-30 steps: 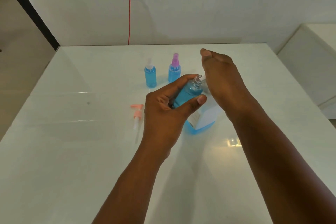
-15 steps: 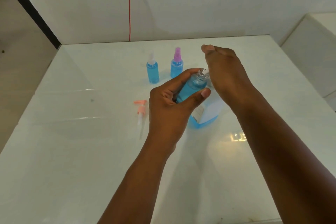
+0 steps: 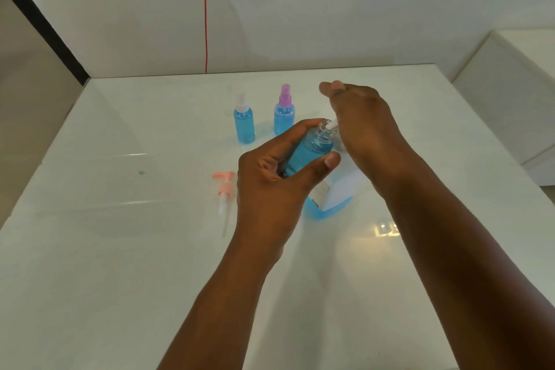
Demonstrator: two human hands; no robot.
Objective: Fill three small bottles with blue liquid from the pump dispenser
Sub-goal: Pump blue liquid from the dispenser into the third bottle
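Observation:
My left hand [image 3: 270,180] grips a small clear bottle [image 3: 309,150], tilted and largely full of blue liquid. Its open neck meets the white nozzle of the pump dispenser [image 3: 333,198]. My right hand [image 3: 360,126] rests on top of the dispenser's pump head and hides it. Only the dispenser's lower body shows, with a white label and blue liquid at the base. Two small bottles of blue liquid stand behind: one with a white cap [image 3: 244,126] and one with a purple cap [image 3: 283,120].
A pink spray pump [image 3: 223,189] with its tube lies on the white table [image 3: 120,249], left of my left hand. A red cord [image 3: 206,30] hangs from a wall socket behind the table. A white cabinet [image 3: 516,93] stands to the right.
Both hands keep the same hold on the bottle and the pump. Only the view shifts slightly.

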